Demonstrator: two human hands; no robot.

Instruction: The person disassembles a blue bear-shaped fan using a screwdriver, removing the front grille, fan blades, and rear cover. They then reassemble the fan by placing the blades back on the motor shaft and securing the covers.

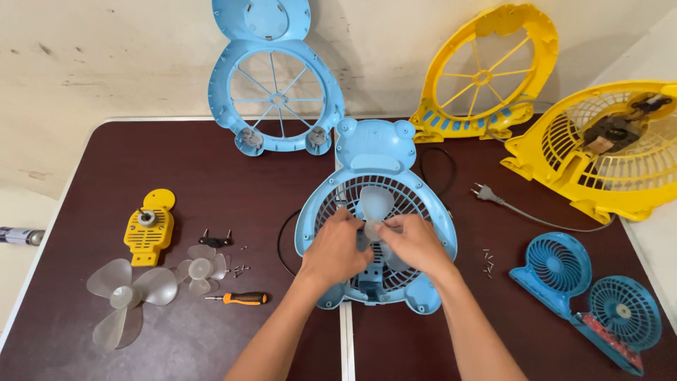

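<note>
At table centre: blue bear-shaped fan housing (pixel 376 233), lying flat with grille up, ears toward the wall, so the hub faces upward within easy reach.
Left hand (pixel 335 248): fingers curled, pinching the pale translucent blade (pixel 374 204) near its hub, apparently steadying it on the shaft.
Right hand (pixel 416 243): fingers bent, gripping the same hub from the other side; thumbs of both nearly touching.
Blade position: resting on the housing grille, centred, partly hidden under the fingers.
Near left: yellow motor block (pixel 148 227), large clear propeller (pixel 125 296), smaller clear propeller (pixel 201 268), orange-handled screwdriver (pixel 238 298), black bracket (pixel 215 240) and loose screws (pixel 241 268), well apart from the hands.
Far edge: blue front frame (pixel 271 85) and yellow front frame (pixel 486 77) leaning on the wall.
Right side: yellow rear housing (pixel 606 152), plug and cord (pixel 493 197), twin small blue fans (pixel 589 296), more screws (pixel 487 262).
In the way: nothing between hands and hub; black cord loop (pixel 282 240) just beside the housing rim.
</note>
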